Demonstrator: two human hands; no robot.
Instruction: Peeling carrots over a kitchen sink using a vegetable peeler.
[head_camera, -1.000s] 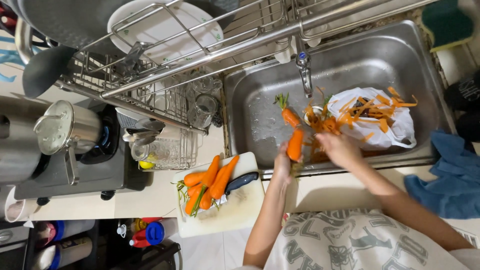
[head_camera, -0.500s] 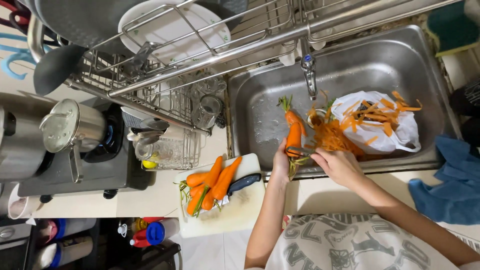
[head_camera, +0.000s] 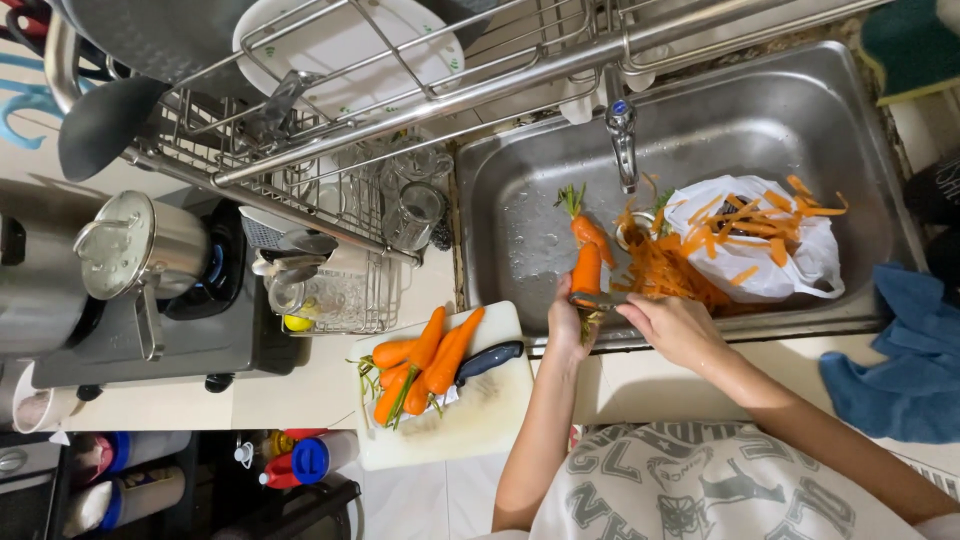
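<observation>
My left hand (head_camera: 565, 325) grips the lower end of an orange carrot (head_camera: 586, 268) and holds it upright over the steel sink (head_camera: 770, 110). The carrot's green top (head_camera: 570, 198) points toward the faucet (head_camera: 622, 140). My right hand (head_camera: 678, 327) holds a peeler (head_camera: 598, 298) against the carrot's lower part, just above my left fingers. A pile of orange peelings (head_camera: 670, 275) lies in the sink beside a white plastic bag (head_camera: 800, 265) that also has peelings on it.
A white cutting board (head_camera: 480, 415) left of my arm carries several carrots (head_camera: 425, 360) and a dark-handled knife (head_camera: 487, 360). A dish rack (head_camera: 330, 170) with a plate and glasses stands behind it. A lidded pot (head_camera: 140, 245) sits on the stove. A blue cloth (head_camera: 900, 350) lies at right.
My right hand has drawn back from beside the carrot's middle toward the sink's front edge, bringing the peeler to the carrot's lower end. My left hand has turned the carrot more upright.
</observation>
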